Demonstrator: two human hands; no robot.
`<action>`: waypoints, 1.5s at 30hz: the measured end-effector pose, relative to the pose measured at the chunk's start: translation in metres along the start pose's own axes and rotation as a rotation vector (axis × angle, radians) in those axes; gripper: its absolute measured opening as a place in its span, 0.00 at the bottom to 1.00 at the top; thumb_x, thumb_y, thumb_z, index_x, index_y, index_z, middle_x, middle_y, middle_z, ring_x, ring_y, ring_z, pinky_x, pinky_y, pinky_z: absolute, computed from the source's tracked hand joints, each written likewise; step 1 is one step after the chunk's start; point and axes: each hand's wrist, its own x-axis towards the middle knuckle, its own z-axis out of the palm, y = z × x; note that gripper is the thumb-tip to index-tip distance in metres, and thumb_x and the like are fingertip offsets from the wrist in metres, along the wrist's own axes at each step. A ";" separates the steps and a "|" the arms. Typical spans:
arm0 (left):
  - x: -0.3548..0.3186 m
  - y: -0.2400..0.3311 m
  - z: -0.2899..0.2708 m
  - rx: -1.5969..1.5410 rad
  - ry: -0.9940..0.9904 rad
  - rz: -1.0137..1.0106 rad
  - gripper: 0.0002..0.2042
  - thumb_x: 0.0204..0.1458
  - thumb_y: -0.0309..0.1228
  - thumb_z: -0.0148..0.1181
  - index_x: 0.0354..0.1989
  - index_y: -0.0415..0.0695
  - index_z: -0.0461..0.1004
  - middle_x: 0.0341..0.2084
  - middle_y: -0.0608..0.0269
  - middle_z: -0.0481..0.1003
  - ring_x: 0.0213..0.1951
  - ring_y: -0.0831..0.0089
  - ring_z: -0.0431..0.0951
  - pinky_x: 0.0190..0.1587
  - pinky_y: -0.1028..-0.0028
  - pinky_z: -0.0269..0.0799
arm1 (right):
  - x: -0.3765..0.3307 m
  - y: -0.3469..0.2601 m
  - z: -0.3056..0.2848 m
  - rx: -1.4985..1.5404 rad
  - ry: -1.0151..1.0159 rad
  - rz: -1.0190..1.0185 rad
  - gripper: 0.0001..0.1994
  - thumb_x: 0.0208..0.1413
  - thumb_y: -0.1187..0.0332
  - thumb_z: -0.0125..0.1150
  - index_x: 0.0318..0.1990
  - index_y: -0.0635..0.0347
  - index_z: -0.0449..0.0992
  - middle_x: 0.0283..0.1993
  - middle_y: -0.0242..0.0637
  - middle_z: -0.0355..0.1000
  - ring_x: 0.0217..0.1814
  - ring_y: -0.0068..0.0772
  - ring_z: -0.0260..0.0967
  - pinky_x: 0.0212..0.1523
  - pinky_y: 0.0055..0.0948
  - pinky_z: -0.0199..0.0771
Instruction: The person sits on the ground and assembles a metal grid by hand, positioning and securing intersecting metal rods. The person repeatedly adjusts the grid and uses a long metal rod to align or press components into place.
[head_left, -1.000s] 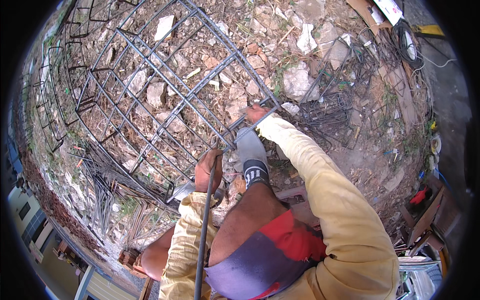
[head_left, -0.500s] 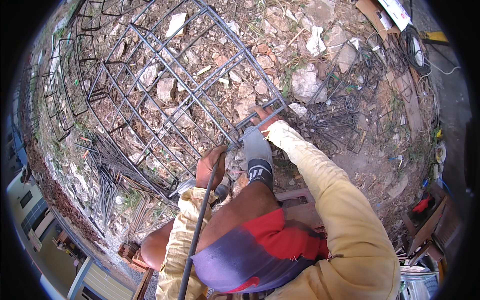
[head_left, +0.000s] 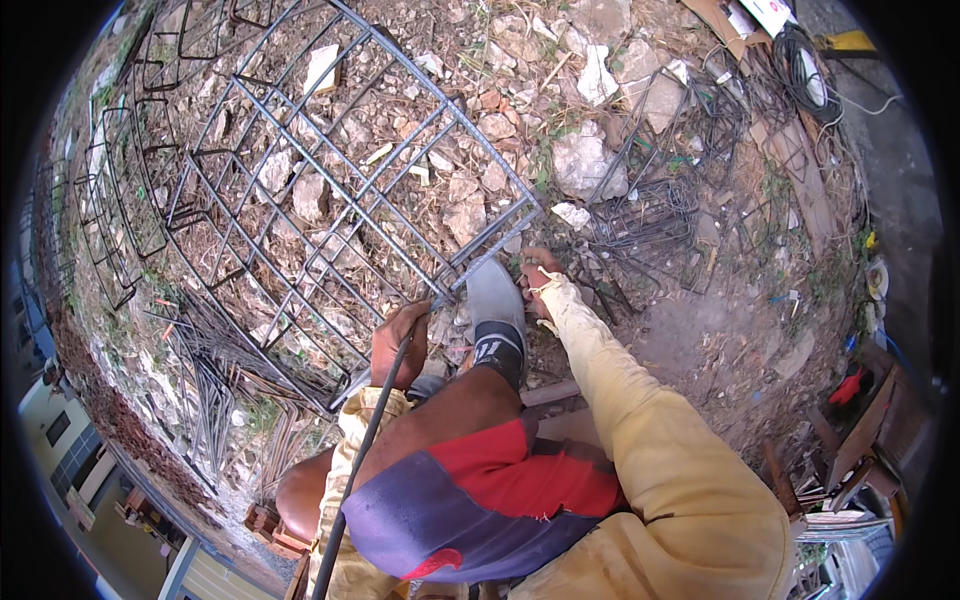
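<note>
My left hand (head_left: pixel 399 346) is closed round a long dark metal bar (head_left: pixel 372 432), which slants down past my left sleeve to the lower edge. The bar's upper end meets the near edge of a steel rebar cage (head_left: pixel 352 203) lying on the rubble. My right hand (head_left: pixel 541 272) is off the cage, just right of my grey shoe (head_left: pixel 490 292). Its fingers are curled, and anything inside them is hidden. The shoe's toe is against the cage's near edge, close to its right corner.
Broken stones, including a large pale rock (head_left: pixel 588 165), cover the ground. Tangled wire (head_left: pixel 650 215) lies to the right. Bent rods (head_left: pixel 205 365) are piled at the left, beside more rebar frames (head_left: pixel 125 215). Wooden boards (head_left: pixel 862 440) stand at the right edge.
My right hand has let go of the cage's right corner and drawn back toward me, beside the shoe. My left hand keeps its grip on the bar. The view has shifted slightly.
</note>
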 end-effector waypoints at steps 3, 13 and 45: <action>-0.001 0.008 -0.007 0.007 -0.019 -0.040 0.08 0.52 0.24 0.58 0.41 0.41 0.77 0.35 0.48 0.79 0.38 0.52 0.80 0.41 0.65 0.76 | 0.019 -0.009 -0.004 0.054 -0.022 -0.141 0.19 0.51 0.78 0.54 0.51 0.51 0.75 0.27 0.34 0.71 0.23 0.26 0.67 0.17 0.28 0.64; -0.012 0.026 -0.078 -0.051 -0.158 -0.231 0.09 0.53 0.29 0.61 0.41 0.40 0.79 0.31 0.53 0.80 0.32 0.66 0.81 0.36 0.71 0.76 | 0.031 -0.067 0.003 0.423 -0.307 -0.218 0.11 0.49 0.75 0.59 0.42 0.58 0.71 0.28 0.34 0.68 0.27 0.28 0.65 0.27 0.29 0.64; -0.007 0.067 -0.179 -0.270 -0.300 -0.245 0.09 0.53 0.27 0.63 0.40 0.36 0.77 0.27 0.61 0.78 0.30 0.77 0.78 0.35 0.76 0.76 | -0.085 -0.139 0.071 0.165 0.234 -0.538 0.29 0.44 0.39 0.66 0.43 0.55 0.80 0.39 0.41 0.79 0.43 0.39 0.76 0.43 0.37 0.73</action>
